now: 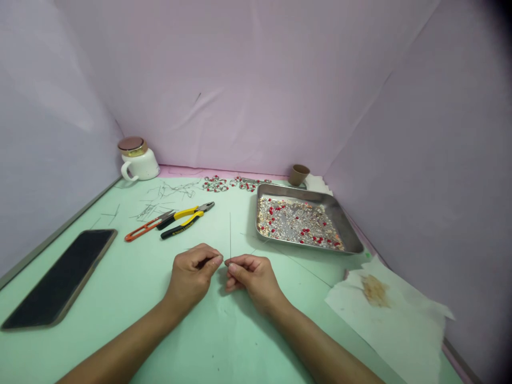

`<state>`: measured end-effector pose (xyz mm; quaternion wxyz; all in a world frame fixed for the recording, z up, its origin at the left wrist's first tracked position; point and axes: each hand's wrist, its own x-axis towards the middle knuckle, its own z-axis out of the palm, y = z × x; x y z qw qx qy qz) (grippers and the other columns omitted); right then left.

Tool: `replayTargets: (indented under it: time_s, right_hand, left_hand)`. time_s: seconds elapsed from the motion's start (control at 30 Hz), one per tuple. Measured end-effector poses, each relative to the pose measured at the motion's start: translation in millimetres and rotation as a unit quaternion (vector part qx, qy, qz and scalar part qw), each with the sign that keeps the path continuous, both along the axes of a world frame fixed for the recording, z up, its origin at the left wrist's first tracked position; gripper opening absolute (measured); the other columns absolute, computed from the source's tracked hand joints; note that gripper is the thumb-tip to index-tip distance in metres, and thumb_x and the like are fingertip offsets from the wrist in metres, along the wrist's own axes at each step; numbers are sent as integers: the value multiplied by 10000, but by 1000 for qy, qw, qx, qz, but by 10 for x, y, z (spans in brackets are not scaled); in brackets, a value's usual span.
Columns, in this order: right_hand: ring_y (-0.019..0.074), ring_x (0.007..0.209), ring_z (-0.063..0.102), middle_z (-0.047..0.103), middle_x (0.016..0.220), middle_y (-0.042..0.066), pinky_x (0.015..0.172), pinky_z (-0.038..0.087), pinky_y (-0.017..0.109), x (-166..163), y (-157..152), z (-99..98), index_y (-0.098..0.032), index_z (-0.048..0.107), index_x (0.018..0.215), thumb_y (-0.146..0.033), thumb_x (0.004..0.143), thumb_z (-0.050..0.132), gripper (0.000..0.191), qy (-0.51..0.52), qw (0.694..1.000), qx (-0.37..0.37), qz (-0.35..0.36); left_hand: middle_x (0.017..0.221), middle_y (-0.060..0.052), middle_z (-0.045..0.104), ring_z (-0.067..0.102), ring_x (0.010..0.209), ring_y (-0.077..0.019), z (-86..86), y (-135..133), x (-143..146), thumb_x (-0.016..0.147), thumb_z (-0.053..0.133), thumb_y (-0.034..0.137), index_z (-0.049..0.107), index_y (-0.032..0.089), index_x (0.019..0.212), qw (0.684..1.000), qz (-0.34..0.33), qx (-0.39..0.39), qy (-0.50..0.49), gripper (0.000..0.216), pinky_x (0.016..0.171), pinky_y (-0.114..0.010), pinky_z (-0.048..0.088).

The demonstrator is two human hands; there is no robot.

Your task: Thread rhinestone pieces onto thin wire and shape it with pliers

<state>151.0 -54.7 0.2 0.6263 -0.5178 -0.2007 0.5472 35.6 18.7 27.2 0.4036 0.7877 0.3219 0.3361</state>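
Close together over the middle of the table, both hands are pinched. Between thumb and forefinger, my right hand (252, 278) grips a thin wire (230, 234) whose dark end sticks up. Just to its left, my left hand (196, 273) pinches at nearly the same spot. What sits in its fingertips is too small to make out. Beyond the left hand lie yellow-and-black pliers (188, 212) and orange thread snips (146, 228). A metal tray (356, 234) of pale and red beads stands beyond the right hand.
A phone (60, 277) lies at left, with a lidded white mug (142, 164) behind. Loose wire pieces (176, 189) and beaded wire shapes (216, 184) lie at the back. A small brown cup (298, 174) stands behind the tray; paper (394, 330) lies at right.
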Motion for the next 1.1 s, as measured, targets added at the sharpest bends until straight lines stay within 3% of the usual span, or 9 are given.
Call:
replayTargets:
  time_s: [0.13,0.2,0.33,0.4,0.47,0.53,0.73,0.93,1.1]
  right_hand:
    - [111,402,530,558,460,-12,456,452,257,-24,11,-16,-105,619,655,-264,575,656,182,-60,998,-10,23]
    - [104,406,519,544,443,-17,463,432,240,-35,2,-37,-108,625,655,-222,618,600,122,-115,992,-17,50]
    - [107,451,517,545,470,-16,480,409,220,-48,-40,-45,-126,626,666,-188,678,514,128,-219,970,-3,108]
    - [105,476,511,554,501,-14,489,393,208,-49,-58,-20,-137,619,651,-169,698,478,152,-290,948,25,127]
    - [98,487,494,548,510,-18,492,373,197,-47,-67,5,-143,602,606,-125,689,454,170,-357,923,55,132]
    - [93,489,482,541,508,-21,489,358,189,-45,-68,7,-145,583,568,-80,664,434,189,-386,910,70,133]
    - [88,432,472,527,460,-32,434,331,186,-47,-76,-127,-142,589,596,-132,673,477,136,-303,938,16,170]
    - [88,427,485,510,450,-34,421,345,185,-50,-74,-139,-135,613,628,-160,660,511,110,-245,953,0,178]
    - [94,379,483,516,447,-25,388,375,202,-43,-11,-85,-121,603,661,-187,624,522,111,-176,969,-49,167]
  left_hand:
    - [591,-6,591,539,574,-121,23,28,-43,739,491,147,581,166,577,995,-23,97,3,186,543,-226,423]
    - [622,-14,600,541,598,-125,22,43,-75,735,484,122,593,169,624,981,-26,193,18,162,561,-231,427]
    - [698,-32,634,515,670,-171,42,40,-106,665,499,64,606,183,669,885,-31,461,61,160,662,-331,406]
    - [760,-28,649,494,720,-192,70,26,-83,635,491,49,595,185,657,842,-37,535,64,173,759,-420,361]
    - [800,-18,650,484,760,-197,98,21,-35,628,465,41,577,181,627,834,-40,547,69,179,831,-474,305]
    - [759,-8,638,487,789,-198,116,41,25,636,442,42,558,178,584,851,-54,512,100,186,874,-496,263]
    - [696,-22,606,503,778,-207,114,195,150,674,463,91,556,166,546,913,-47,336,229,175,882,-530,237]
    - [777,-55,628,490,897,-285,103,243,159,648,484,69,577,168,544,887,1,385,254,171,867,-569,209]
    - [991,-108,609,487,918,-302,237,233,98,715,520,161,628,167,887,857,138,454,199,204,823,-526,276]
